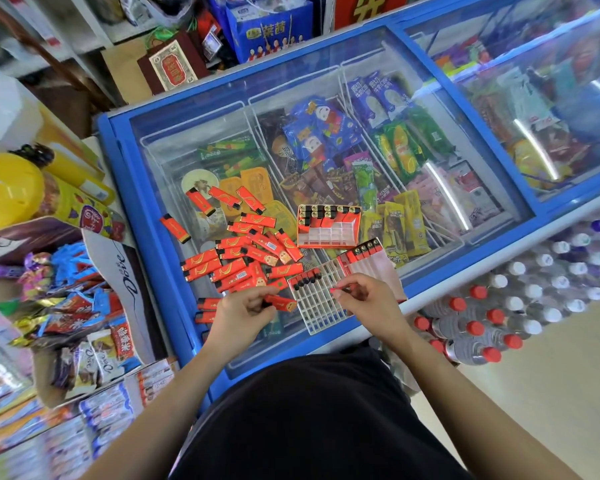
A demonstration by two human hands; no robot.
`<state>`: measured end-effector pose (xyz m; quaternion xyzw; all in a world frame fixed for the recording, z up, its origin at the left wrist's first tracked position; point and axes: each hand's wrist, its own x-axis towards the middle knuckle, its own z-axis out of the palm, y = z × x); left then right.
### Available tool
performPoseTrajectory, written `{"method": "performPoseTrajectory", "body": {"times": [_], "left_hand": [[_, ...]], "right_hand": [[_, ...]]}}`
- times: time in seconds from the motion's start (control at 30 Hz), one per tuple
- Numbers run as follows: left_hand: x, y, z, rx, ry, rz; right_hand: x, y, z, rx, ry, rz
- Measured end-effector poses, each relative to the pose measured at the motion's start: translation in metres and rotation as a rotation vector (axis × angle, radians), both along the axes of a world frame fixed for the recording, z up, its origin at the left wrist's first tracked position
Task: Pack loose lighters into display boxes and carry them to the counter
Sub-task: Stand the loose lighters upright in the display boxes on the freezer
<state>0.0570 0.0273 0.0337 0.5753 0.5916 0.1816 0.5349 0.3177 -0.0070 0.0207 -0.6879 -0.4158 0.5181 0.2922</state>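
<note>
Lighters [243, 251]: flat, red w/ gold swirl, black tops, heaped loose.

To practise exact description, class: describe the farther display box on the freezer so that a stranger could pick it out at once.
Find the blue-framed freezer, whose glass lid holds a pile of red lighters. Just right of that pile sits a small orange box. Unlike the white grid tray nearer the person, it has orange walls and only its back rows filled.

Glossy red plastic lighters [236, 261]; white plastic grid tray [317, 306]; smooth glass freezer lid [194, 133].
</note>
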Motion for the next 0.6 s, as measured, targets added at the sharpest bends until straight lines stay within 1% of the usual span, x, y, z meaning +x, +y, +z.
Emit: {"method": "performPoseTrajectory", "body": {"times": [0.1,0.23,0.3,0.47,0.6], "left_hand": [[0.006,0.003,0.002,0.029,-0.025,-0.037],[0.01,0.007,0.012,0.071,-0.051,-0.048],[0.009,0.009,0.013,0.103,-0.042,-0.031],[0.011,0.013,0.013,0.188,-0.038,0.014],[0.017,0.017,0.013,0.191,-0.051,0.068]], "right_hand": [[0.001,0.004,-0.003,0.026,-0.051,0.008],[0.003,0.017,-0.008,0.059,-0.261,0.114],[0.001,0.024,-0.011,0.053,-0.335,0.144],[-0.009,0.031,-0.019,0.069,-0.461,0.196],[-0.011,0.028,-0.026,0.139,-0.492,0.19]]}}
